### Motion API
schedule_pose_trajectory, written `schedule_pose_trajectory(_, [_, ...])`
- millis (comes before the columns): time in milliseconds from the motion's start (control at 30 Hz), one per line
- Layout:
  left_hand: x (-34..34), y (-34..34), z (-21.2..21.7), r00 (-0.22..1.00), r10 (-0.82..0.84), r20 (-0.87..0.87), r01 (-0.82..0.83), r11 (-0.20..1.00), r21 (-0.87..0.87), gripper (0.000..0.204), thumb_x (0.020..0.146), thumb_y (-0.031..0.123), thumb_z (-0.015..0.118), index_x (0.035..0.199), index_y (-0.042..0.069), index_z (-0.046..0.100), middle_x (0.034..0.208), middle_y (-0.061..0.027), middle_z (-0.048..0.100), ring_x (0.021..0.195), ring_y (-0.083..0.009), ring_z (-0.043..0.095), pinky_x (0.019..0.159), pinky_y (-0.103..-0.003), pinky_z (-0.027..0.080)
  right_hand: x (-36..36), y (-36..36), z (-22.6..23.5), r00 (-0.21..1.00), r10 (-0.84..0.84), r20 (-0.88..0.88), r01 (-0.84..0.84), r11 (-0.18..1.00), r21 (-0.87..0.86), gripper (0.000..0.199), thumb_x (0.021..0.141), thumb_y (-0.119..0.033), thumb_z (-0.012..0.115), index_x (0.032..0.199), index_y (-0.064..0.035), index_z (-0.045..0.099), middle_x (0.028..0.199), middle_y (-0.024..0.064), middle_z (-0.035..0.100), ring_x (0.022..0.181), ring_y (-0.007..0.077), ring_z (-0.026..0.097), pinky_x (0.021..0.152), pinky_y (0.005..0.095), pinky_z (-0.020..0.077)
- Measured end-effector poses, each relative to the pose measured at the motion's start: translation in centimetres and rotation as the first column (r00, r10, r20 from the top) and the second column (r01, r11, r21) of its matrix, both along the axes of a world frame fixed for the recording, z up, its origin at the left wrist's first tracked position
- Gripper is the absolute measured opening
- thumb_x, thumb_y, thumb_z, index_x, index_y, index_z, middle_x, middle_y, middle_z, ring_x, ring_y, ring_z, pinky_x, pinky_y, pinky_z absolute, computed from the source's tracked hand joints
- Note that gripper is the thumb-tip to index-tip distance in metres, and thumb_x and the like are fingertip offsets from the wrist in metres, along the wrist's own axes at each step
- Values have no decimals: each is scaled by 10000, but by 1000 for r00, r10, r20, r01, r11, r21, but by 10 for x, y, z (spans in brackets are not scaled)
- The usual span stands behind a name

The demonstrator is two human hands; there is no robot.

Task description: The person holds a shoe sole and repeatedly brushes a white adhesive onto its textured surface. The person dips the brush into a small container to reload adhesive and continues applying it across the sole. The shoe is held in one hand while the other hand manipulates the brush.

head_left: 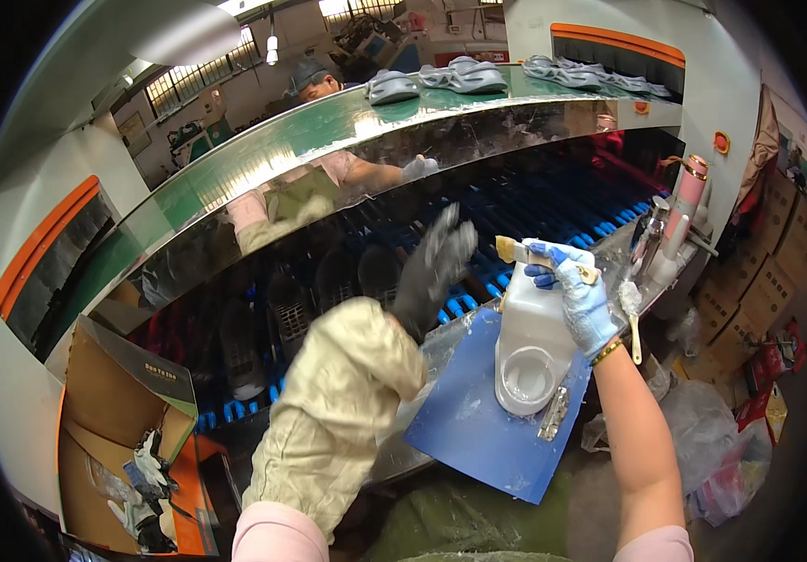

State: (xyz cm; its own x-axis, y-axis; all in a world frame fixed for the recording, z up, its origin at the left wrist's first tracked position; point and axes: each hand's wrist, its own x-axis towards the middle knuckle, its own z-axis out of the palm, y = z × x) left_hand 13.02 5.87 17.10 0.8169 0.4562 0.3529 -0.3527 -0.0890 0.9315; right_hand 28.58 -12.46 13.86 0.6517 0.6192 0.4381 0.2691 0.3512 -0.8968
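My left hand wears a dark grey glove and a beige sleeve cover. It is raised over the lower conveyor, blurred, fingers spread, and holds nothing. My right hand, in a blue and white glove, grips a small wooden-handled brush above a white plastic jug. The jug lies on its side on a blue board, and a round hole cut in it shows whitish liquid.
Grey shoe soles ride the green upper belt; another person works behind it. Bottles and a second brush stand right. An open cardboard box with gloves sits left. Stacked cartons and plastic bags lie right.
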Motion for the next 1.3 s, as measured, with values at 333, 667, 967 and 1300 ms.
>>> schedule_pose_trajectory(333, [-72, 151, -162, 473, 616, -630, 189, 628, 755, 621, 884, 346, 718, 1404, 31, 593, 1282, -212, 689, 1172, -354, 666, 1031, -402, 497, -6, 0, 4, 1000, 7, 24, -5, 998, -63, 355, 1077, -331, 541, 1250, -50, 672, 1294, 90, 685, 1061, 162, 699, 927, 298, 559])
schedule_pose_trajectory(667, [-171, 67, -117, 739, 628, -244, -163, 518, 840, 291, 912, 248, 770, 1039, 7, 671, 1052, -167, 673, 940, -250, 669, 806, -356, 538, 0, 0, -7, 997, 29, 67, -29, 1000, -7, 363, 1080, -316, 546, 1295, -33, 619, 1306, 116, 678, 1047, 170, 697, 928, 306, 560])
schedule_pose_trajectory(967, [-303, -64, -177, 657, 472, -588, -402, 879, 257, 818, 815, 142, 855, 1505, 7, 436, 1249, -133, 537, 1048, -199, 608, 849, -343, 549, 0, 9, -12, 999, 14, -33, -12, 999, 46, 307, 1036, -263, 640, 1236, -36, 695, 1153, 54, 726, 997, 113, 696, 887, 259, 559])
schedule_pose_trajectory(1300, [-373, -189, -214, 833, -95, -546, -190, 876, -443, 735, 940, 72, 706, 1566, 3, 329, 1365, -176, 609, 1043, -211, 697, 867, -363, 596, -91, -75, -29, 999, -9, 54, 28, 936, -352, 195, 983, -191, 706, 1036, -5, 727, 903, 32, 724, 784, 64, 654, 683, 213, 540])
